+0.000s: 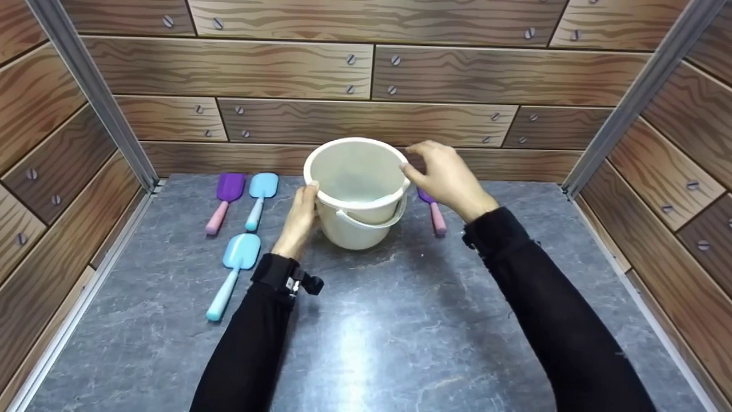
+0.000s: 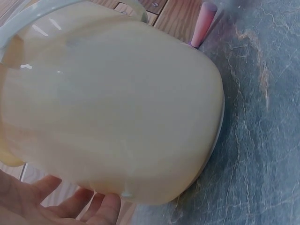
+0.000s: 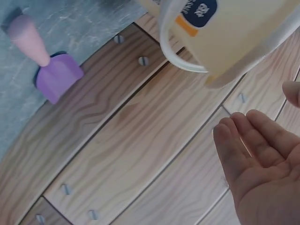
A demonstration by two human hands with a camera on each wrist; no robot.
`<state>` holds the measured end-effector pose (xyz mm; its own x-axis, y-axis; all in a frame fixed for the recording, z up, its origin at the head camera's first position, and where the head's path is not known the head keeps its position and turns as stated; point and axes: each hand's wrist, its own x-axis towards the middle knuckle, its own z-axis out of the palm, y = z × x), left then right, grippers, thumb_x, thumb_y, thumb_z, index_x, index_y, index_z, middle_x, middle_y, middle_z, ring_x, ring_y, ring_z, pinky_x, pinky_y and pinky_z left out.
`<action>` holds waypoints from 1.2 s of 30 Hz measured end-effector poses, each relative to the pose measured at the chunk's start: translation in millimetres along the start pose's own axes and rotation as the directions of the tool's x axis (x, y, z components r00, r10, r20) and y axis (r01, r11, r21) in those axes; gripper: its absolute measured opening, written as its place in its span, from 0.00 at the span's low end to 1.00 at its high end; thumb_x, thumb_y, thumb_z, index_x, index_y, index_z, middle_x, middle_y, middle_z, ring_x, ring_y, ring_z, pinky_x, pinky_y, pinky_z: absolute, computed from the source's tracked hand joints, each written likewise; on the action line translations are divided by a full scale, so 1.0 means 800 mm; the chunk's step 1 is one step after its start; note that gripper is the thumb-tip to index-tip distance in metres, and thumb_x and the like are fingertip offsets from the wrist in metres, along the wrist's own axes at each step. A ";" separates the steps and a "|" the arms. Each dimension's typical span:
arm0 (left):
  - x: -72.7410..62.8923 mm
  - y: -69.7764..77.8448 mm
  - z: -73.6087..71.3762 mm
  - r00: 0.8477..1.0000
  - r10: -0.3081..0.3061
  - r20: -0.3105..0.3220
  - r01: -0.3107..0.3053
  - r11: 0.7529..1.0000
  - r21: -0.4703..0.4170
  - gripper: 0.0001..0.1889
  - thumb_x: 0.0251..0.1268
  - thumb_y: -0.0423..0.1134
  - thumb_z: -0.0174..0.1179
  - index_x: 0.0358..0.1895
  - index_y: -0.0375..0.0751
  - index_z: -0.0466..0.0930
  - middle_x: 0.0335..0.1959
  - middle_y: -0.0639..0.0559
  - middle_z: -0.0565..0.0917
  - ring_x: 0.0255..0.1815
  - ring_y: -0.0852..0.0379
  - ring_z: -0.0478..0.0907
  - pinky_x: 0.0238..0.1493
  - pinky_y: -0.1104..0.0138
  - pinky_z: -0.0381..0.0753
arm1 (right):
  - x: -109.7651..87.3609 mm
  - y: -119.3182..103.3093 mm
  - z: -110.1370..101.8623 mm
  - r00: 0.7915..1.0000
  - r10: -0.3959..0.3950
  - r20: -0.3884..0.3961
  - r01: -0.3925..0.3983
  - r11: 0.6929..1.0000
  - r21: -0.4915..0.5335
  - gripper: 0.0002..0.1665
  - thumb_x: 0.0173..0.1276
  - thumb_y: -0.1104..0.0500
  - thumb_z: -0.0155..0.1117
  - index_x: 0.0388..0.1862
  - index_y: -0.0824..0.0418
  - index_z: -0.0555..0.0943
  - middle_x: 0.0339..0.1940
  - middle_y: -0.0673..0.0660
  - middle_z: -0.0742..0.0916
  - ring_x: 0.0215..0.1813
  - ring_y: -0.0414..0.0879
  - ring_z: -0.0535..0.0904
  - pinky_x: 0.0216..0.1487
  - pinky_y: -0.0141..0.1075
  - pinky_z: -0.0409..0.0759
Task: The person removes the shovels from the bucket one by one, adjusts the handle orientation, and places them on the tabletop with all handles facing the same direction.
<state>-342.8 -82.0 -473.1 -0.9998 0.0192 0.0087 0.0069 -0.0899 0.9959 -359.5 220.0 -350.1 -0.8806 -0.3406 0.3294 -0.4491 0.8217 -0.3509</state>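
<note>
Bucket btwn both hands: L hand on it, R hand off the rim

Watching remote on 3 cams. Bucket's cream-white, mouth up, mid-width of the grey marbled worktop, far end, close to the plank-print back wall. From the L wrist cam I can't tell if the base sits dead flat or a touch up. Bail handle is swung down on the side nearest the wearer. R wrist cam gives me part of a dark blue label w/ white lettering, orange strip below.

L hand: fingers extended & relaxed, tips laid vs the bucket's left side, thumb up by the rim; no clench. R hand: released, fingers loosely bent, palm twd the bucket; R wrist cam shows a gap btwn fingertips and rim.

4 scoops around, all handles twd the wearer. Left of bucket: purple scoop w/ pink grip, blue scoop just beside it, 2nd blue scoop nearer the wearer. Right of bucket: 2nd purple scoop, pink grip in sight, blade partly hidden by R hand on head cam. Black sleeves on both arms.
</note>
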 end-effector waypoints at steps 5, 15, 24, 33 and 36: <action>-0.001 0.002 0.000 1.000 -0.004 0.006 0.004 1.000 -0.014 0.38 0.95 0.59 0.43 0.88 0.31 0.60 0.83 0.32 0.68 0.83 0.35 0.72 0.88 0.39 0.74 | 0.007 -0.023 0.004 0.997 -0.052 0.054 0.052 0.999 -0.012 0.31 0.88 0.50 0.69 0.77 0.70 0.85 0.74 0.71 0.90 0.79 0.67 0.86 0.86 0.60 0.81; -0.001 0.004 0.000 1.000 -0.004 0.006 0.004 1.000 -0.005 0.39 0.96 0.58 0.43 0.91 0.31 0.57 0.87 0.30 0.66 0.87 0.30 0.71 0.91 0.35 0.72 | 0.026 -0.060 0.019 0.967 -0.114 0.228 0.129 0.990 -0.052 0.35 0.89 0.47 0.67 0.78 0.73 0.84 0.77 0.70 0.90 0.82 0.67 0.84 0.90 0.58 0.78; 0.002 0.000 0.001 1.000 -0.009 -0.001 0.009 1.000 0.004 0.37 0.96 0.58 0.41 0.88 0.31 0.59 0.80 0.32 0.70 0.82 0.33 0.74 0.87 0.39 0.75 | 0.036 -0.074 0.044 0.921 -0.132 0.367 0.158 0.986 -0.043 0.32 0.92 0.49 0.62 0.78 0.72 0.85 0.77 0.68 0.90 0.83 0.65 0.84 0.90 0.56 0.78; 0.001 0.002 0.001 1.000 0.003 0.002 -0.003 1.000 0.017 0.38 0.95 0.58 0.41 0.89 0.30 0.58 0.83 0.31 0.70 0.82 0.33 0.75 0.87 0.38 0.76 | 0.066 -0.047 0.097 0.885 -0.146 0.443 0.184 0.982 -0.043 0.29 0.92 0.43 0.54 0.66 0.59 0.94 0.67 0.60 0.96 0.72 0.58 0.91 0.78 0.55 0.85; 0.001 0.002 0.002 1.000 -0.006 0.005 0.006 1.000 -0.001 0.39 0.95 0.58 0.42 0.90 0.30 0.57 0.85 0.28 0.68 0.84 0.31 0.74 0.88 0.37 0.75 | 0.058 -0.071 0.078 0.860 -0.083 0.504 0.141 0.987 -0.078 0.28 0.90 0.45 0.53 0.65 0.60 0.94 0.67 0.62 0.95 0.70 0.61 0.90 0.76 0.58 0.85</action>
<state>-343.8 -80.9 -471.2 -0.9997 0.0248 0.0034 0.0011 -0.0907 0.9959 -384.0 129.5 -369.7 -0.7963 -0.5910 -0.1292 -0.5553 0.7988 -0.2316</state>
